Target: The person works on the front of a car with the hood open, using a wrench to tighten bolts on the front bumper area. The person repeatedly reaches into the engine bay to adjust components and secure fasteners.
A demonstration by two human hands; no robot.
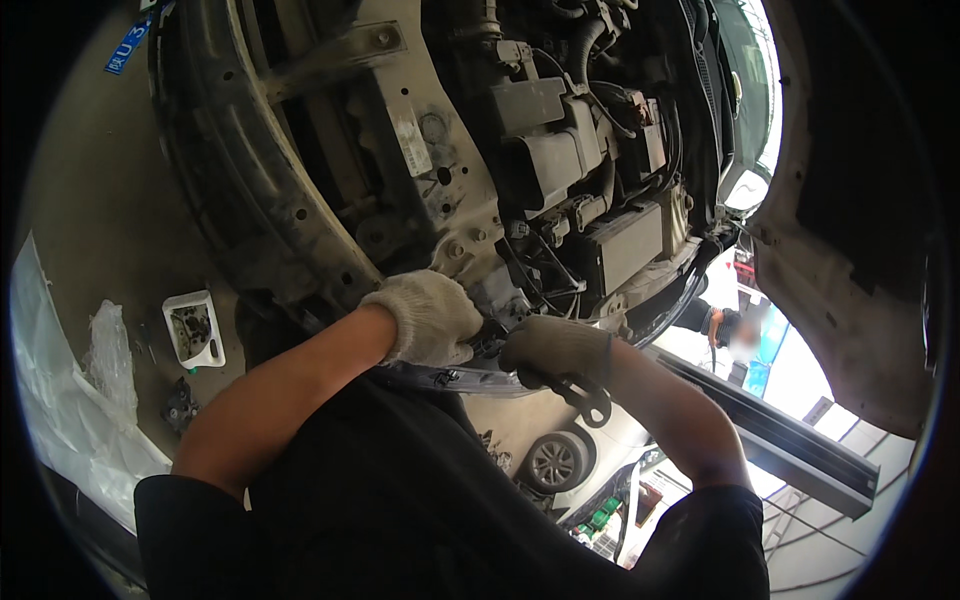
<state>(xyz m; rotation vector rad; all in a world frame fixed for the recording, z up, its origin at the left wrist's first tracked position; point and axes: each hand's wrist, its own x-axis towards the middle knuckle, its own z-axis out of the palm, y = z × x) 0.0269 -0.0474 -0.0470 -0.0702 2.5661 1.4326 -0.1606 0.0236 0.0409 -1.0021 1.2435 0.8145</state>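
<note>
Both my hands, in knitted work gloves, are at the front corner of a car's open engine bay. My left hand (430, 315) has its fingers curled in beside the metal front crossmember (425, 150); whatever lies inside them is hidden. Close to its right, my right hand (555, 350) wraps round a dark hand tool (592, 403) whose rounded, hooked end sticks out below the palm. The tool's other end is out of sight among the dark parts between my hands. Just beneath them runs the edge of a clear headlight-like part (450, 378).
A black box-shaped unit (625, 245) and wiring fill the bay. The raised hood (840, 270) hangs at right. On the floor at left are a white tray (215, 350) holding small parts, and plastic sheeting (70, 370). A wheel (555, 460) and another person (720, 325) are beyond.
</note>
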